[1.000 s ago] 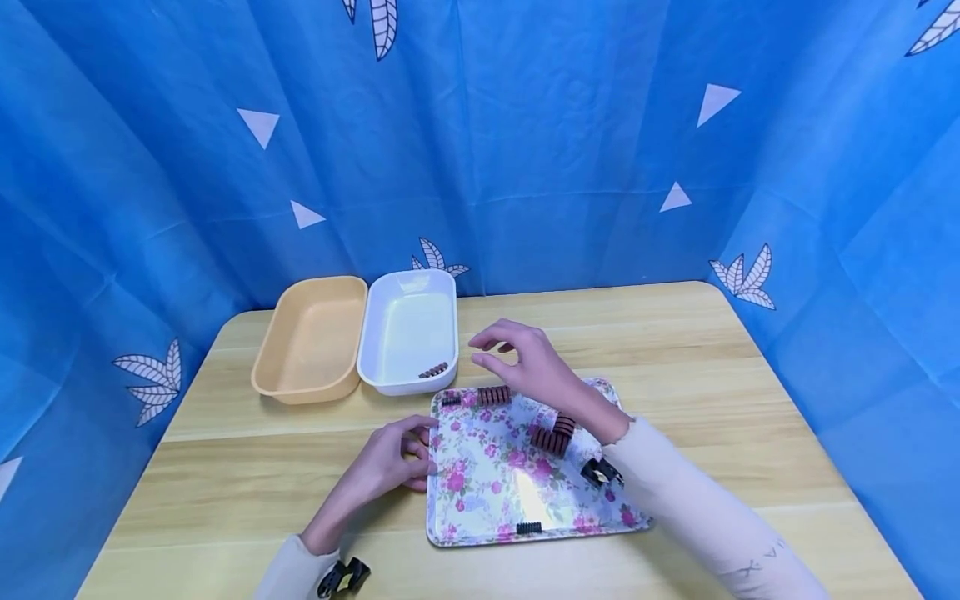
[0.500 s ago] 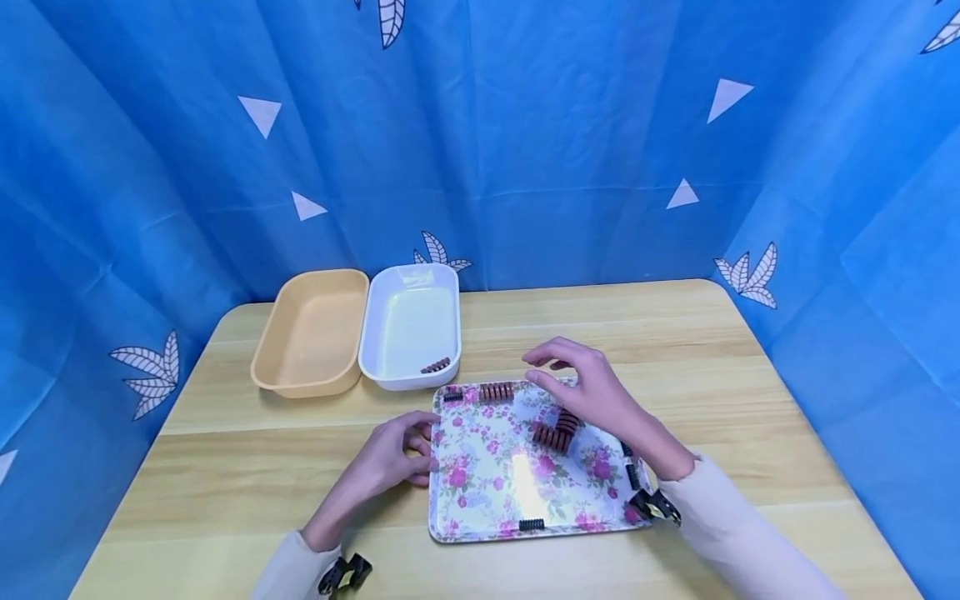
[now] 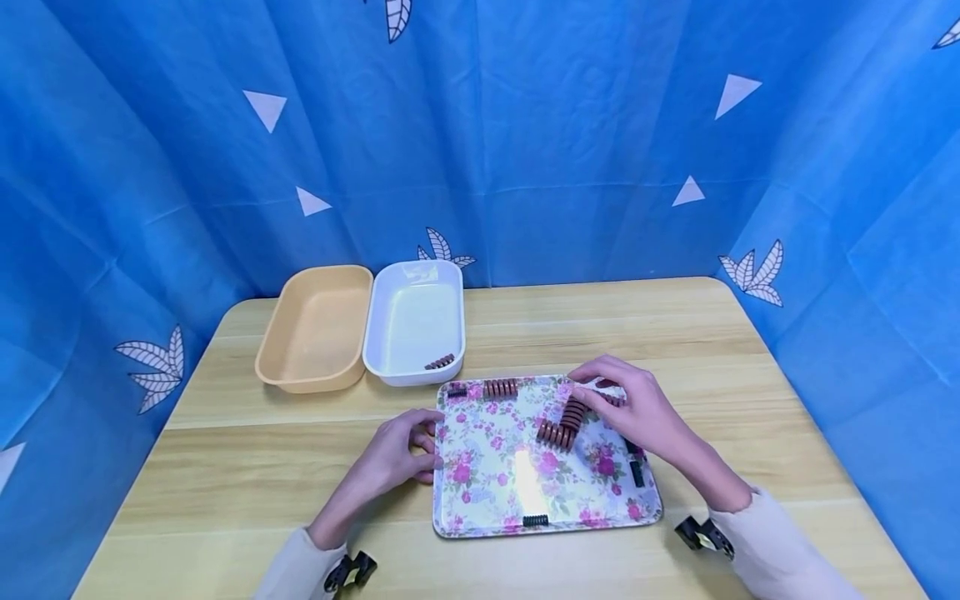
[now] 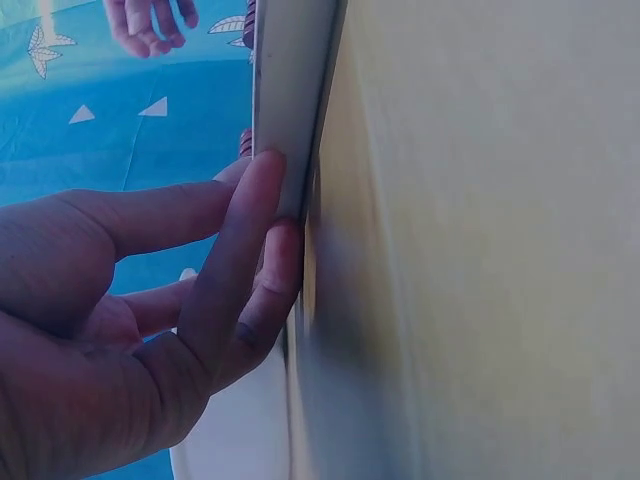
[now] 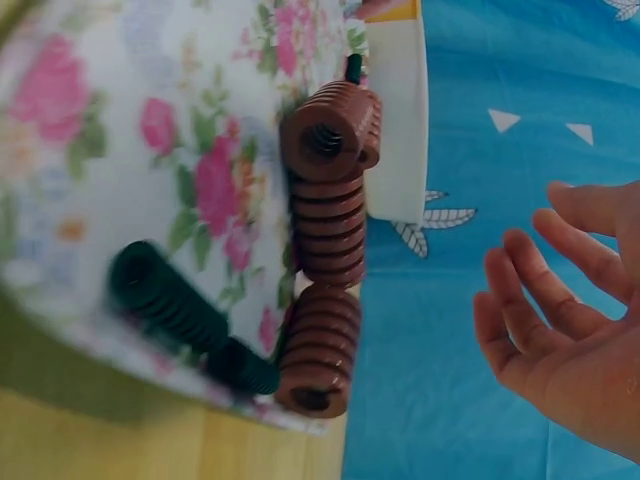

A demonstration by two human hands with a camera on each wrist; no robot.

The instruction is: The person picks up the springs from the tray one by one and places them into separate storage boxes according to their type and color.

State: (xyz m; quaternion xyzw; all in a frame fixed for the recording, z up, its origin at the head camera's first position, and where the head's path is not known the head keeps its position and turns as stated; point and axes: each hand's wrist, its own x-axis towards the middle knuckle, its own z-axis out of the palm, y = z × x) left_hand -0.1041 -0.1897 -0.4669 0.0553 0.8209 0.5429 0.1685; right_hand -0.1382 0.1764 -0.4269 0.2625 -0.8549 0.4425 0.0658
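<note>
My left hand (image 3: 397,452) grips the left rim of a flowered tray (image 3: 487,492); its fingertips also show against the tray's wall (image 4: 295,90) in the left wrist view. Over the tray's far right corner hovers my right hand (image 3: 637,408), its fingers loosely bent. The right wrist view shows that hand (image 5: 570,310) holding nothing, apart from the springs. Below it lie several thick brown coil springs, such as one brown spring (image 5: 330,230) and another (image 3: 555,434). Thinner dark green springs (image 5: 165,295) lie along the tray's right side. Another dark spring (image 3: 536,521) sits at the near edge.
Behind the tray stands a white bin (image 3: 378,333) with small brown springs (image 3: 440,362) in its near right corner. A tan bin (image 3: 273,350) touches its left side. A blue curtain (image 3: 555,167) hangs behind the wooden table (image 3: 262,475).
My right hand has moved right, from near the white bin to above the springs at the tray's far right. My left hand has stayed at the tray's rim.
</note>
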